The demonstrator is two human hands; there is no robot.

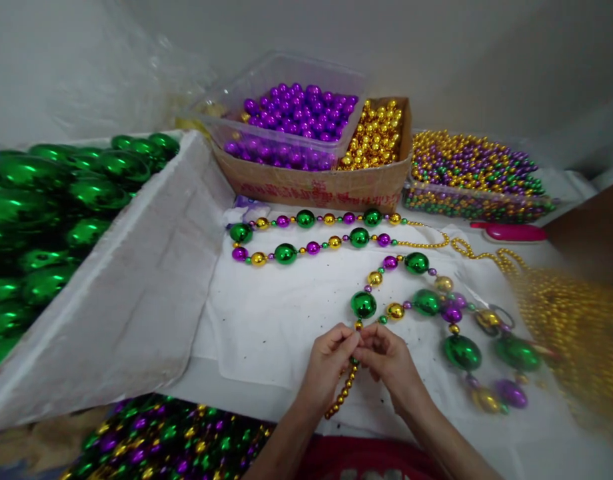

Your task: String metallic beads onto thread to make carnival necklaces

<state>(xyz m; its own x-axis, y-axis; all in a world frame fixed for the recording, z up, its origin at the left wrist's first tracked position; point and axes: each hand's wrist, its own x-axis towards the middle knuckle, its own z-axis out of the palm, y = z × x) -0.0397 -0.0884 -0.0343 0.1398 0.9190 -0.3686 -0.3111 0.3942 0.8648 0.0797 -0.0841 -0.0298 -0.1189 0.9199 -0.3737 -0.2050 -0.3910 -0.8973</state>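
The left hand (329, 363) and the right hand (389, 360) met low in the middle of the frame. Their fingertips were pressed together and pinched the same spot on the bead strand (363, 305), just below its nearest big green bead. A short tail of small gold beads (342, 393) hung from that pinch toward the bottom edge.

It looked like a joining or threading step at the strand's near end. The exact grip was hidden between the fingers. The next move would seem to call for a steady two-handed pinch and fine fingertip work, so that the loose tail did not slip.

The strand looped up and right across the white cloth (266, 313). Above centre, a cardboard box (316, 183) held a tub of purple beads (299, 110) and loose gold beads (376, 133). Big green balls (46, 200) filled the upper left. Small mixed beads (471, 163) and a pink tool (511, 232) sat at the upper right.
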